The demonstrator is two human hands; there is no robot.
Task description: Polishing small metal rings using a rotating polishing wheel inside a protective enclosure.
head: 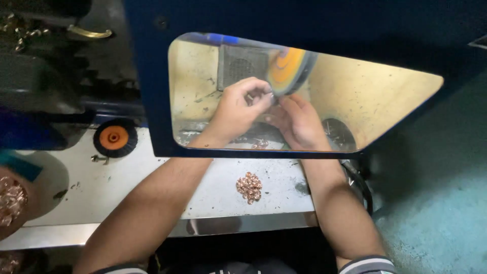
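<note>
Behind a clear window in a dark blue guard (152, 91), both my hands reach up to a spinning orange polishing wheel (288, 70). My left hand (236, 109) pinches a small metal piece, barely visible, against the wheel's lower edge. My right hand (299, 122) closes in from the right, its fingertips on the same small piece. A little heap of copper-coloured pieces (249, 186) lies on the white bench (127, 187) between my forearms, in front of the guard.
A spare black brush wheel with an orange hub (114, 137) rests on the bench at left. A bowl of copper-coloured pieces (10, 200) sits at the far left edge. A grille (243, 63) stands behind the wheel. Teal floor (436, 203) lies to the right.
</note>
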